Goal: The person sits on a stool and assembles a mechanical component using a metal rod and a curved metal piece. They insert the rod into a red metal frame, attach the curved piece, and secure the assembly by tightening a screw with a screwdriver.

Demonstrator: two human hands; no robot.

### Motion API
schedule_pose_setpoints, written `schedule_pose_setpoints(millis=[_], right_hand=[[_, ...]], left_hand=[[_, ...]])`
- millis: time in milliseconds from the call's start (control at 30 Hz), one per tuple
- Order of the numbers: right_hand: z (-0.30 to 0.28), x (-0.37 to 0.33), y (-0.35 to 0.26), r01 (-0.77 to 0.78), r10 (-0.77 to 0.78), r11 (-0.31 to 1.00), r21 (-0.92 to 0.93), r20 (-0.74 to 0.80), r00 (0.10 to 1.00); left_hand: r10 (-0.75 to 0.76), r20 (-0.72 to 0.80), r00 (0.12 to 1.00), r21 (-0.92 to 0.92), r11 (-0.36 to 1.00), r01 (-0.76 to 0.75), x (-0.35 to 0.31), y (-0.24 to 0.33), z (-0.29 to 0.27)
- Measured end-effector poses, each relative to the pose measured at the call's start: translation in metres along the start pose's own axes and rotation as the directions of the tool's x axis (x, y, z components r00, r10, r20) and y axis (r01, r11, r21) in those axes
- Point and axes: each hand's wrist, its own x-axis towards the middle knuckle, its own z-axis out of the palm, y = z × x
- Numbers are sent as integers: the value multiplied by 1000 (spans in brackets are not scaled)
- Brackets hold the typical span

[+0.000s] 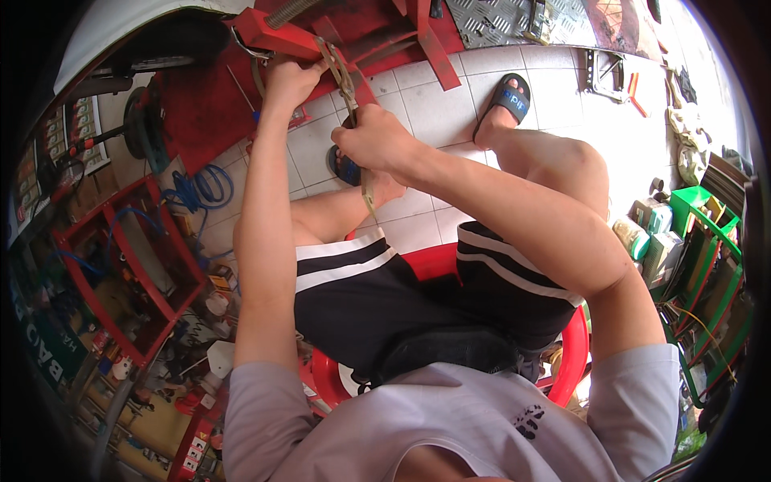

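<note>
I sit on a red plastic chair (438, 261) facing a red metal machine frame (273, 36). My right hand (373, 138) grips the handles of long metal pliers (345, 84), whose jaws reach up to the red frame. My left hand (287, 80) rests closed on the edge of that frame just left of the pliers' jaws; what it holds is hidden. My legs in black shorts spread below, with sandalled feet on the white tiled floor (434, 104).
A red shelf rack (132, 265) with blue hose (205, 189) and small parts stands to my left. Green crates (707, 241) and boxes sit to my right. A wheel with a tyre (144, 120) lies at upper left. Checker plate (498, 20) is at the top.
</note>
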Motion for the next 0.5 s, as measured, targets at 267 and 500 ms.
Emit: schedule_pose_setpoints(millis=[267,500], right_hand=[[10,25,23,66,-68,997,-46,-33,997],[6,11,4,-98,88,964,246,50,995]], left_hand=[[-523,423,740,-321,677,662,-4,29,6],[-488,591,643,-452,460,765,-6,16,10]])
